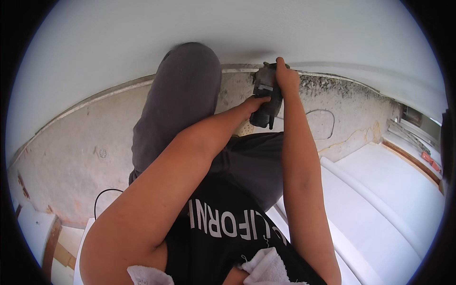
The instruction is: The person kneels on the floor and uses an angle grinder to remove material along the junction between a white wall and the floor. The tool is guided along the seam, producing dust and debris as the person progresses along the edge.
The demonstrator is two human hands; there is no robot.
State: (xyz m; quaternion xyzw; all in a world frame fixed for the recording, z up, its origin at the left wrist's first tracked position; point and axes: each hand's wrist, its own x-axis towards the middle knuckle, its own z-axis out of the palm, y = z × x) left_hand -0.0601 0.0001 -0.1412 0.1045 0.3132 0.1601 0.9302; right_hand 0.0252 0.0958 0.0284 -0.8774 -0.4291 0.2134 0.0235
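Your left hand (pixel 255 103) and right hand (pixel 288 79) are wrapped around a dark, blocky tool (pixel 264 81) near the smooth, pale wall (pixel 242 28), above rough concrete (pixel 107 126) and crumbly rubble (pixel 327 85).

Floor (pixel 71 159): stained grey concrete; dark rubble (pixel 327 85): far edge; 1 thin cable (pixel 334 122): curved

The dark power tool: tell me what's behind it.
Concrete floor shows around the dark power tool, with crumbly debris to its right. The patch directly behind it is covered, so cannot be seen.
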